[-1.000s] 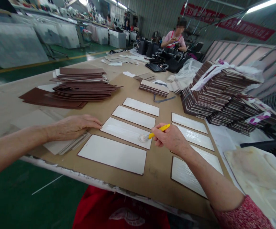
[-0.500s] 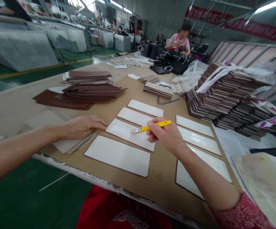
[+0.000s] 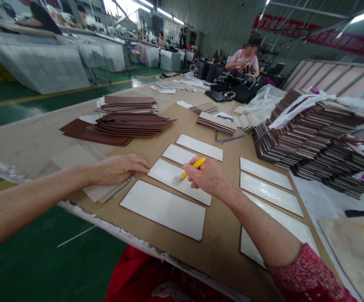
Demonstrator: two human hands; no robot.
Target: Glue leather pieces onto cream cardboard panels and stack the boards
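My right hand (image 3: 207, 178) held the yellow brush (image 3: 188, 171) tight on a white card (image 3: 179, 181). My left hand (image 3: 119, 169) lay flat beside it, holding nothing.

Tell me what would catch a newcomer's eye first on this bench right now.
Likely the yellow-handled brush in the right hand, bristles down on a white panel in the left column of panels laid out on the cardboard sheet. The left hand lies flat on a small pile of pale sheets beside it. At right rises a big slanting stack of brown-edged boards.
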